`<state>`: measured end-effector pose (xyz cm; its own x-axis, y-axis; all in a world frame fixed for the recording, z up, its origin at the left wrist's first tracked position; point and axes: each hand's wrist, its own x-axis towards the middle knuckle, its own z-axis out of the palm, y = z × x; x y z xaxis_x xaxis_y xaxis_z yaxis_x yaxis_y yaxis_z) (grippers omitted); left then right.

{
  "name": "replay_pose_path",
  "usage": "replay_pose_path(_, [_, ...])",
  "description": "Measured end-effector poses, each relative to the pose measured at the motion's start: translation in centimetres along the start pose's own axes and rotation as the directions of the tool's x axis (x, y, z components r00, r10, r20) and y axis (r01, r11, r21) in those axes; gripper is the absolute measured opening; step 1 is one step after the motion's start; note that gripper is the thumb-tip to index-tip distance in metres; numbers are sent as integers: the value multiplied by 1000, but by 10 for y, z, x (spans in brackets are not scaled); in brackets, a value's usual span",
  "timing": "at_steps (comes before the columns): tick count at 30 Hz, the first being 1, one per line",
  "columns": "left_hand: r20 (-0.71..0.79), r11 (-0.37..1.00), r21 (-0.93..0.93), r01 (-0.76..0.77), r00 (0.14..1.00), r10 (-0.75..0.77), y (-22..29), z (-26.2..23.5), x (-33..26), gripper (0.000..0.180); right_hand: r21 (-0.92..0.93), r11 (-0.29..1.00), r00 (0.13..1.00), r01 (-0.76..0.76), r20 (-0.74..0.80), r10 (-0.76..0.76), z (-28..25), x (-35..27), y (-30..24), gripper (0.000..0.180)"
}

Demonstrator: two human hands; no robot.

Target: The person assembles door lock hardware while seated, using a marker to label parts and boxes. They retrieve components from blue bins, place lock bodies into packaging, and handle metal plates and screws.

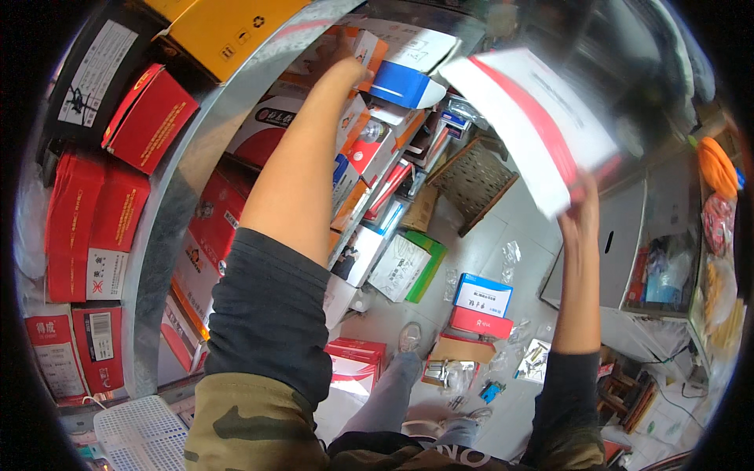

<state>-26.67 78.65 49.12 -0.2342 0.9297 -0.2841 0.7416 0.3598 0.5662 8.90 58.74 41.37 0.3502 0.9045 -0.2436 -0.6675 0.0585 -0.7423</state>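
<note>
My right hand (pixel 580 206) grips the lower corner of a white cardboard box (pixel 542 118) with a curved red stripe. The box is raised at the upper right, tilted and smeared by motion. My left arm stretches up to the shelf, where my left hand (pixel 352 69) is among stacked boxes, beside an orange and white box (pixel 369 51). Most of its fingers are hidden or in shadow. Just right of that hand sits a white box with a blue end (pixel 399 85).
A metal shelf upright (pixel 161 235) curves along the left, with red boxes (pixel 153 118) beside it. On the tiled floor are a blue and white box (pixel 483 294), an open carton of metal parts (pixel 452 369) and loose plastic bags. A brown slatted stool (pixel 475 180) stands farther off.
</note>
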Motion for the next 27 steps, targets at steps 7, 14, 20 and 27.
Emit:
replay_pose_path(7, [-395, 776, 500, -384, 696, 599, 23, 16, -61, 68, 89, 992, 952, -87, -285, 109, -123, -119, -20, 32])
replay_pose_path(14, [424, -103, 198, -975, -9, 906, 18, 163, -267, 70, 20, 993, 962, -113, -247, 114, -199, -227, -48, 28])
replay_pose_path(20, [408, 167, -256, -952, 50, 912, 60, 163, -365, 42, 74, 996, 883, -48, -463, 77, -253, -313, -88, 34])
replay_pose_path(27, [-16, 250, -560, -790, 311, 950, 164, 172, -464, 26, -89, 958, 932, -272, -272, 239, -315, -400, -127, 44])
